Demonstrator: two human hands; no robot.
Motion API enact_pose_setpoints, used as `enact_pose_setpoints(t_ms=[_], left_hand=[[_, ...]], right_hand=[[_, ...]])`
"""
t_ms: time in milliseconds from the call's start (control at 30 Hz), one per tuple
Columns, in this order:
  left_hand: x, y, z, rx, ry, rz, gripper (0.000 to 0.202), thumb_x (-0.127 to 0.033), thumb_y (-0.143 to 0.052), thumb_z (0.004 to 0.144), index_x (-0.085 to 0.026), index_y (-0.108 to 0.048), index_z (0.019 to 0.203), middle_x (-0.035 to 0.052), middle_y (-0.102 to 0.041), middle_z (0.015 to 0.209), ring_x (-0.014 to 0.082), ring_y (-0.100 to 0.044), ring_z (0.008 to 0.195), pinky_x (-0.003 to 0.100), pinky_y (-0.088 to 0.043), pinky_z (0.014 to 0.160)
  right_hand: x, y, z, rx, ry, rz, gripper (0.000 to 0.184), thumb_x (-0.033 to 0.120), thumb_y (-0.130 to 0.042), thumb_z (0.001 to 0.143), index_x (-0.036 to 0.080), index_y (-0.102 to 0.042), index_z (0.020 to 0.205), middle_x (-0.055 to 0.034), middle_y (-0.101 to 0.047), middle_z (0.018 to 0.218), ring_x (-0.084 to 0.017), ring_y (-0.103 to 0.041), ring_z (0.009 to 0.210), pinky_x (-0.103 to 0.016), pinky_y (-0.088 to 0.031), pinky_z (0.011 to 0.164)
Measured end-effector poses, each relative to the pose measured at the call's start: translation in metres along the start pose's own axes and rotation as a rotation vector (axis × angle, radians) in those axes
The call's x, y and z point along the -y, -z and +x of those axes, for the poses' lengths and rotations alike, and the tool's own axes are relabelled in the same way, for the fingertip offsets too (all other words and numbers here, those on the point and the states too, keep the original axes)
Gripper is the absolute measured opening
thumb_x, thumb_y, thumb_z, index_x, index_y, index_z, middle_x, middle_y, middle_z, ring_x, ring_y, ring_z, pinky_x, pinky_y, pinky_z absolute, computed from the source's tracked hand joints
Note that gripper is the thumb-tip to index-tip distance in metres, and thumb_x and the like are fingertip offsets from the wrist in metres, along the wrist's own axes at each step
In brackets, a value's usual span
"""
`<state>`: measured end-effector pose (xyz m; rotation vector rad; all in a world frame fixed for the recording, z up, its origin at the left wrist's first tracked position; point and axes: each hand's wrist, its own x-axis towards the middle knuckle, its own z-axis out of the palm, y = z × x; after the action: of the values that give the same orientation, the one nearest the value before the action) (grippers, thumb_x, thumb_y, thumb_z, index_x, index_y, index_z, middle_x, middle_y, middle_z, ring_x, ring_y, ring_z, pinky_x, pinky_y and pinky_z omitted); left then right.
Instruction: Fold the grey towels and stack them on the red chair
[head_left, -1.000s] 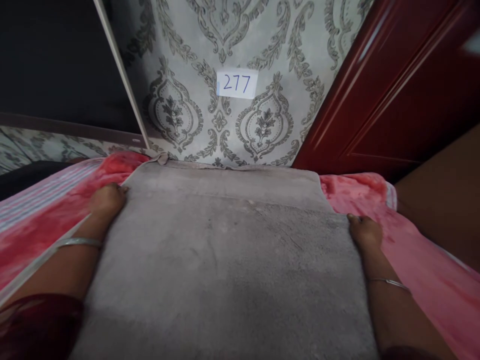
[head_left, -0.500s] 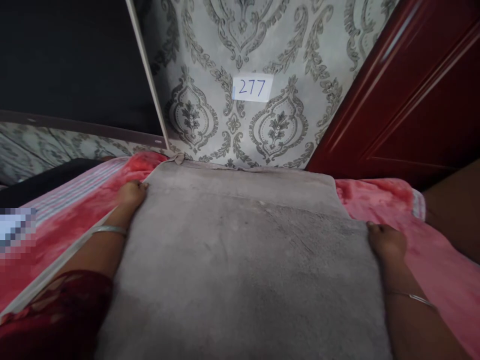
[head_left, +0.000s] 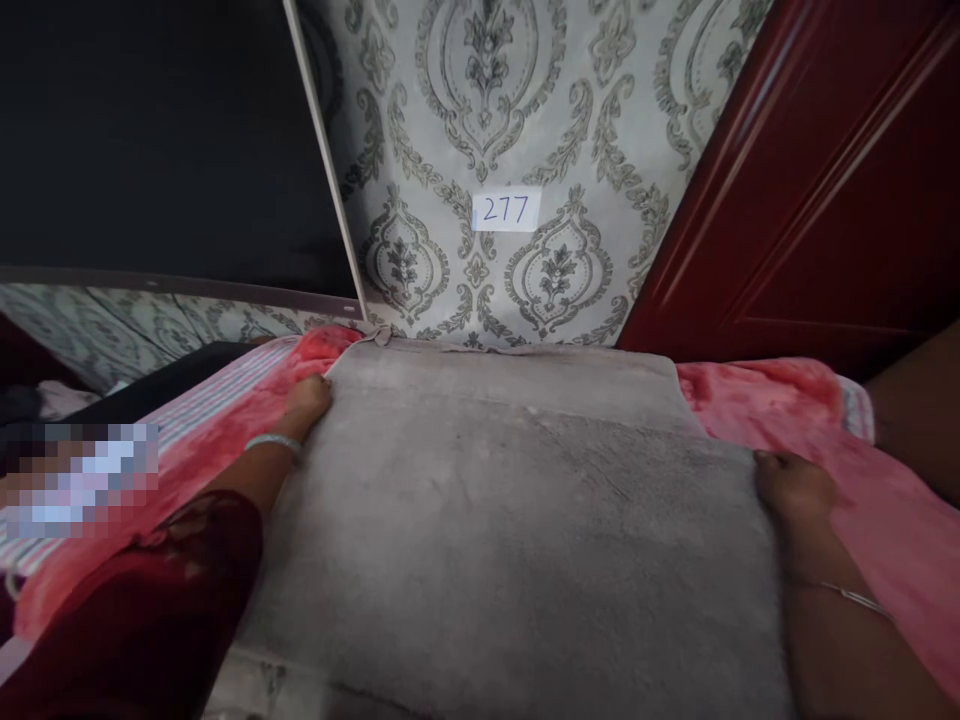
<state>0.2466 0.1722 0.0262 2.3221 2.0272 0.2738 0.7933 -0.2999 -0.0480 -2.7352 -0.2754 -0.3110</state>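
A grey plush cloth [head_left: 510,520] lies spread flat over a pink-red blanket [head_left: 757,400]. My left hand [head_left: 306,400] rests at the cloth's far left edge, fingers curled onto that edge. My right hand [head_left: 793,490] grips the cloth's right edge, thumb on top and fingers closed under the fabric. Both wrists carry thin bangles, and a dark red sleeve covers my left upper arm.
A wall with grey damask wallpaper [head_left: 480,130] stands behind, with a paper label reading 277 [head_left: 507,210]. A dark framed panel [head_left: 165,150] fills the upper left. A dark red wooden door [head_left: 817,190] stands at right. A striped cloth [head_left: 202,410] lies at left.
The view has tilted up and shifted right. My left hand has slid farther up the cloth's left edge; my right hand has stayed gripping the right edge.
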Motion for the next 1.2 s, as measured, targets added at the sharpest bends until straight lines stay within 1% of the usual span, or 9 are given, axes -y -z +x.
enact_pose_setpoints(t_ms=[100, 233, 333, 433, 533, 633, 800, 900, 1200], left_hand=[[-0.013, 0.01, -0.015, -0.048, -0.036, 0.017, 0.052, -0.026, -0.041, 0.092, -0.003, -0.056, 0.137, 0.0293, -0.061, 0.135, 0.0386, -0.058, 0.127, 0.047, -0.048, 0.099], [-0.064, 0.006, -0.056, -0.056, -0.412, 0.003, 0.065, -0.039, -0.036, 0.099, -0.003, -0.035, 0.153, 0.0242, -0.036, 0.16, 0.0332, -0.032, 0.15, 0.048, -0.028, 0.12], [-0.117, -0.009, -0.097, 0.072, -0.672, -0.039, 0.067, -0.046, -0.031, 0.101, -0.006, -0.033, 0.155, 0.0217, -0.031, 0.163, 0.0306, -0.025, 0.154, 0.047, -0.023, 0.123], [-0.161, -0.028, -0.138, 0.128, -0.854, -0.081, 0.072, -0.054, -0.031, 0.1, -0.011, -0.03, 0.158, 0.02, -0.028, 0.165, 0.0308, -0.023, 0.154, 0.05, -0.02, 0.125], [-0.185, -0.048, -0.165, 0.131, -0.939, -0.084, 0.076, -0.06, -0.03, 0.099, -0.014, -0.03, 0.159, 0.0197, -0.027, 0.165, 0.0332, -0.021, 0.155, 0.054, -0.018, 0.125], [-0.191, -0.06, -0.176, 0.107, -0.938, -0.058, 0.075, -0.064, -0.027, 0.098, -0.02, -0.034, 0.158, 0.017, -0.026, 0.166, 0.0341, -0.02, 0.155, 0.057, -0.017, 0.124], [-0.186, -0.053, -0.169, 0.172, -0.956, -0.017, 0.075, -0.063, -0.027, 0.099, -0.019, -0.032, 0.159, 0.0165, -0.023, 0.167, 0.0317, -0.019, 0.155, 0.053, -0.018, 0.124], [-0.167, -0.042, -0.151, 0.205, -0.944, 0.035, 0.068, -0.058, -0.028, 0.101, -0.023, -0.031, 0.16, 0.0126, -0.021, 0.168, 0.0303, -0.019, 0.156, 0.055, -0.014, 0.124], [-0.02, -0.013, -0.059, 0.208, -0.496, 0.106, 0.066, -0.05, -0.023, 0.103, -0.021, -0.023, 0.162, 0.0122, -0.017, 0.17, 0.0339, -0.015, 0.156, 0.063, -0.012, 0.121]], right_hand=[[0.006, 0.007, -0.008, 0.077, -0.073, 0.089, 0.054, 0.035, -0.039, 0.091, 0.009, -0.076, 0.12, -0.0293, -0.071, 0.114, -0.04, -0.067, 0.111, -0.047, -0.054, 0.089], [0.033, 0.028, -0.031, 0.051, -0.089, 0.065, 0.057, 0.032, -0.038, 0.091, 0.003, -0.066, 0.132, -0.0348, -0.064, 0.123, -0.045, -0.06, 0.122, -0.057, -0.051, 0.091], [0.076, 0.042, -0.066, -0.015, 0.232, 0.011, 0.06, 0.035, -0.039, 0.095, 0.004, -0.051, 0.146, -0.0319, -0.048, 0.147, -0.043, -0.045, 0.137, -0.06, -0.044, 0.103], [0.127, 0.04, -0.115, 0.118, 0.622, 0.013, 0.059, 0.039, -0.033, 0.101, 0.013, -0.043, 0.153, -0.0209, -0.033, 0.162, -0.037, -0.029, 0.149, -0.058, -0.032, 0.115], [0.162, 0.026, -0.161, 0.257, 0.805, -0.003, 0.06, 0.049, -0.031, 0.103, 0.024, -0.037, 0.157, -0.0116, -0.029, 0.166, -0.035, -0.024, 0.152, -0.06, -0.025, 0.118], [0.171, 0.014, -0.185, 0.356, 0.859, -0.015, 0.062, 0.056, -0.026, 0.103, 0.029, -0.036, 0.158, -0.0083, -0.028, 0.167, -0.034, -0.023, 0.153, -0.063, -0.023, 0.118], [0.161, 0.012, -0.177, 0.4, 0.865, -0.036, 0.064, 0.057, -0.025, 0.103, 0.028, -0.034, 0.159, -0.007, -0.025, 0.168, -0.031, -0.022, 0.153, -0.059, -0.022, 0.12], [0.143, 0.015, -0.155, 0.393, 0.805, -0.082, 0.063, 0.056, -0.025, 0.103, 0.029, -0.034, 0.159, -0.0067, -0.029, 0.167, -0.03, -0.025, 0.153, -0.056, -0.024, 0.12], [0.005, 0.017, -0.057, 0.335, 0.417, -0.116, 0.065, 0.055, -0.028, 0.1, 0.026, -0.036, 0.158, -0.0108, -0.028, 0.167, -0.035, -0.025, 0.152, -0.067, -0.026, 0.116]])
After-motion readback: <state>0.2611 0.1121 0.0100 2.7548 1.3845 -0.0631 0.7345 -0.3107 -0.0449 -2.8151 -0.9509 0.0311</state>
